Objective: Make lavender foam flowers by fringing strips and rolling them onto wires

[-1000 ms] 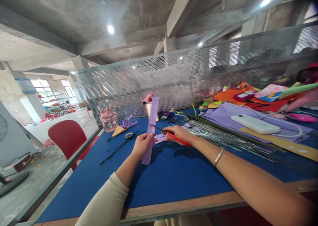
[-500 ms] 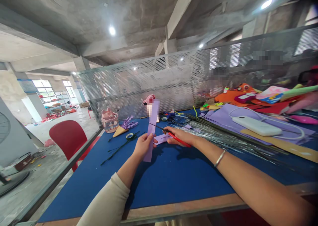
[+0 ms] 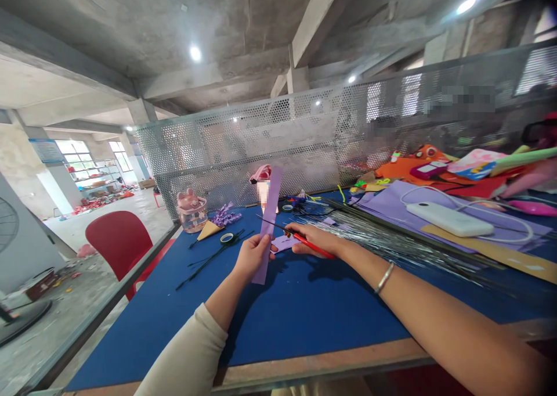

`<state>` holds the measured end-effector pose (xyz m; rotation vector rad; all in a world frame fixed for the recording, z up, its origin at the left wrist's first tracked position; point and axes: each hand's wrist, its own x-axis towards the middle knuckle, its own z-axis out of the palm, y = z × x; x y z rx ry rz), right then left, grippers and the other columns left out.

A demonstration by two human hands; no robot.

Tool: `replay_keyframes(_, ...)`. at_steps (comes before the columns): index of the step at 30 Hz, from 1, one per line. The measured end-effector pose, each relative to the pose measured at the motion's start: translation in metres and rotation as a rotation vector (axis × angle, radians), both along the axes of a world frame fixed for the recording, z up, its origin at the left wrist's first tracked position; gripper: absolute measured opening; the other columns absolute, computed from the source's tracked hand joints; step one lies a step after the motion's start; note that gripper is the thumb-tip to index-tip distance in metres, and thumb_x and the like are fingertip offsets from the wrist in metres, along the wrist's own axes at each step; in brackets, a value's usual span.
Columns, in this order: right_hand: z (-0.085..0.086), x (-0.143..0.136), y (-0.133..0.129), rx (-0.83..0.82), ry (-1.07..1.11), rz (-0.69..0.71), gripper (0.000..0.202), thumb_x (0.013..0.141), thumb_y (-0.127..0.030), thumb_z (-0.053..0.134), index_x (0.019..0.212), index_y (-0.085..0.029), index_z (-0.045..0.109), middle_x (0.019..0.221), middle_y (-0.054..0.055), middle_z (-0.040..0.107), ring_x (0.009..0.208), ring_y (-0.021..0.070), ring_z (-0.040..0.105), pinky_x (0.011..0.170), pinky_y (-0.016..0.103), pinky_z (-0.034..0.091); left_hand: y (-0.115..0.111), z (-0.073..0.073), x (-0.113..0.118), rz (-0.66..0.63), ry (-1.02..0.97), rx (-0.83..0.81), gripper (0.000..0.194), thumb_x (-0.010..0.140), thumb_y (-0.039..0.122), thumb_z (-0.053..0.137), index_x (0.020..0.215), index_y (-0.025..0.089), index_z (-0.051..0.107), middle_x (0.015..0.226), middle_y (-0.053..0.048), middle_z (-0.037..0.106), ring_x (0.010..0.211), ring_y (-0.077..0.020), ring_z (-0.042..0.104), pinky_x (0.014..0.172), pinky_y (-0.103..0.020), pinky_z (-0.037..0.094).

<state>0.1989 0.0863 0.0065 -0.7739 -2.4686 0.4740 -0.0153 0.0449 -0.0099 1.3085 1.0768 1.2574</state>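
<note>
Held upright above the blue table is a long purple strip (image 3: 271,201), pinched near its lower part by my left hand (image 3: 253,255). My right hand (image 3: 317,240) is wrapped round red-handled scissors (image 3: 311,244), whose dark blades point left and reach across the strip just above my left fingers. Between my hands a second purple piece (image 3: 285,243) shows, partly hidden by the fingers. Left of my left hand are dark green stems (image 3: 204,263), a roll of tape (image 3: 227,238) and a brown paper cone (image 3: 211,230) with purple fringe (image 3: 226,215).
A pink-lidded clear cup (image 3: 192,213) stands at the table's back left, before a perforated metal screen (image 3: 226,146). Thin wires (image 3: 369,233), purple sheets (image 3: 383,201) and a white power strip (image 3: 450,220) lie right. A red chair (image 3: 117,242) is left of the table (image 3: 278,320).
The upper end of the purple strip has tilted slightly to the right. Both hands stay in nearly the same place, with the scissors still across the strip.
</note>
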Motion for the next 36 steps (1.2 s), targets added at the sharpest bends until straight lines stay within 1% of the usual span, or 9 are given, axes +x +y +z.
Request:
replay_keyframes(3, 0.0016, -0.0014, -0.0024, -0.006, 0.008, -0.023, 0.06, 0.081, -0.063, 0.051, 0.119, -0.016, 0.053, 0.107, 0.011, 0.063, 0.092, 0.0234, 0.057, 0.079, 0.032, 0.045, -0.0001, -0.0008, -0.0005, -0.015, 0.013, -0.006, 0.052, 0.063, 0.06, 0.069, 0.085, 0.013, 0.065, 0.066, -0.001, 0.067, 0.048, -0.0084, 0.056, 0.048, -0.02, 0.042)
replay_keyframes(8, 0.0032, -0.0044, -0.0051, -0.068, 0.043, -0.054, 0.062, 0.08, -0.065, 0.05, 0.114, -0.015, 0.059, 0.101, 0.011, 0.065, 0.083, 0.022, 0.059, 0.071, 0.03, 0.046, 0.0003, -0.0006, -0.0011, -0.017, -0.016, -0.025, 0.052, 0.062, 0.06, 0.07, 0.084, 0.013, 0.064, 0.066, -0.001, 0.067, 0.048, -0.0086, 0.056, 0.047, -0.02, 0.041)
replay_keyframes(13, 0.0019, -0.0045, -0.0013, -0.033, 0.065, -0.067, 0.059, 0.078, -0.064, 0.054, 0.109, -0.014, 0.064, 0.096, 0.01, 0.068, 0.08, 0.0216, 0.059, 0.069, 0.03, 0.045, -0.001, 0.0002, -0.0008, -0.024, -0.028, -0.037, 0.053, 0.061, 0.06, 0.071, 0.085, 0.013, 0.063, 0.067, -0.001, 0.067, 0.048, -0.0084, 0.056, 0.048, -0.02, 0.041)
replay_keyframes(20, -0.0029, -0.0037, 0.0038, -0.082, 0.077, -0.095, 0.064, 0.075, -0.066, 0.055, 0.112, -0.014, 0.064, 0.093, 0.01, 0.068, 0.079, 0.0222, 0.06, 0.066, 0.028, 0.045, -0.0003, -0.0008, -0.0021, -0.046, -0.013, -0.082, 0.054, 0.06, 0.06, 0.072, 0.085, 0.013, 0.062, 0.066, -0.002, 0.067, 0.049, -0.0093, 0.057, 0.048, -0.02, 0.041)
replay_keyframes(24, -0.0036, -0.0046, 0.0038, -0.061, 0.06, -0.113, 0.063, 0.076, -0.068, 0.052, 0.106, -0.014, 0.066, 0.088, 0.01, 0.068, 0.073, 0.021, 0.059, 0.062, 0.028, 0.043, -0.0008, -0.0001, -0.0015, -0.044, -0.014, -0.081, 0.05, 0.062, 0.057, 0.072, 0.084, 0.013, 0.062, 0.064, -0.001, 0.066, 0.048, -0.0087, 0.057, 0.047, -0.019, 0.041)
replay_keyframes(27, -0.002, -0.0044, 0.0027, -0.053, 0.036, -0.116, 0.06, 0.078, -0.066, 0.051, 0.105, -0.014, 0.065, 0.083, 0.009, 0.067, 0.069, 0.0201, 0.057, 0.059, 0.027, 0.041, -0.001, 0.0003, -0.001, -0.049, -0.021, -0.085, 0.048, 0.063, 0.055, 0.072, 0.083, 0.013, 0.062, 0.063, -0.001, 0.066, 0.047, -0.0084, 0.056, 0.046, -0.019, 0.041)
replay_keyframes(29, -0.0009, -0.0028, 0.0025, -0.049, 0.018, -0.104, 0.058, 0.078, -0.062, 0.054, 0.11, -0.014, 0.061, 0.089, 0.009, 0.067, 0.074, 0.0209, 0.058, 0.062, 0.028, 0.043, 0.0, 0.0, -0.0011, -0.036, -0.023, -0.082, 0.046, 0.064, 0.054, 0.072, 0.082, 0.013, 0.062, 0.063, -0.001, 0.066, 0.047, -0.0083, 0.056, 0.046, -0.019, 0.041)
replay_keyframes(32, -0.0007, 0.0011, 0.0034, -0.041, -0.012, -0.068, 0.057, 0.079, -0.058, 0.055, 0.118, -0.016, 0.054, 0.104, 0.011, 0.064, 0.084, 0.0222, 0.058, 0.071, 0.031, 0.045, 0.0035, -0.0015, -0.0022, 0.023, -0.057, -0.065, 0.043, 0.067, 0.052, 0.071, 0.083, 0.013, 0.061, 0.062, -0.001, 0.065, 0.046, -0.0083, 0.056, 0.047, -0.019, 0.042)
replay_keyframes(36, -0.0018, 0.0027, 0.0029, -0.05, -0.061, -0.03, 0.053, 0.081, -0.056, 0.053, 0.117, -0.017, 0.051, 0.101, 0.01, 0.063, 0.084, 0.0218, 0.057, 0.072, 0.032, 0.045, 0.0073, -0.0034, -0.0037, 0.096, -0.1, -0.056, 0.041, 0.069, 0.052, 0.069, 0.083, 0.014, 0.06, 0.059, 0.0, 0.063, 0.047, -0.0086, 0.056, 0.048, -0.02, 0.043)
